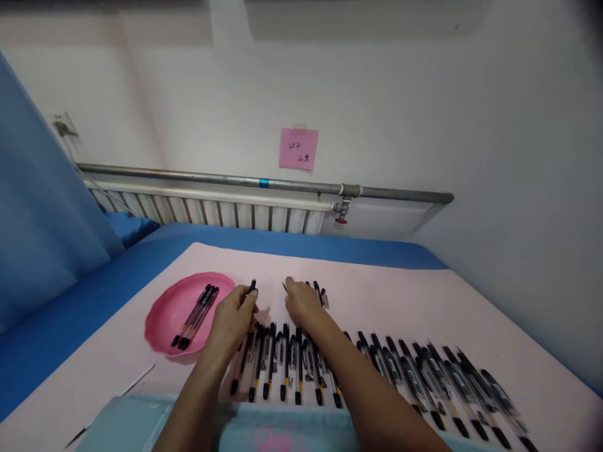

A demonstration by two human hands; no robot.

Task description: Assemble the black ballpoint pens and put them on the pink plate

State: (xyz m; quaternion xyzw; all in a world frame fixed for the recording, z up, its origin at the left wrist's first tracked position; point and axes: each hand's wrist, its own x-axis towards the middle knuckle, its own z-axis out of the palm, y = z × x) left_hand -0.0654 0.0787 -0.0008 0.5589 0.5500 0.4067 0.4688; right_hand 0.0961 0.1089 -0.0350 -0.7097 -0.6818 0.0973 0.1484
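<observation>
My left hand is closed on a black pen cap, held a little above the pale pink table cover. A thin pen part pokes out of my right hand, whose fingers are curled round it, just right of the left hand. Both hands hover over a long row of black-capped clear pens lying side by side along the near edge. A pink plate to the left of my left hand holds a few assembled black pens. Two more pen pieces lie just beyond my right hand.
A thin white refill lies on the cover at the near left. A light blue cloth covers the near edge. A radiator and a metal pipe run along the white wall, with a pink sticky note above. Blue fabric hangs at the left.
</observation>
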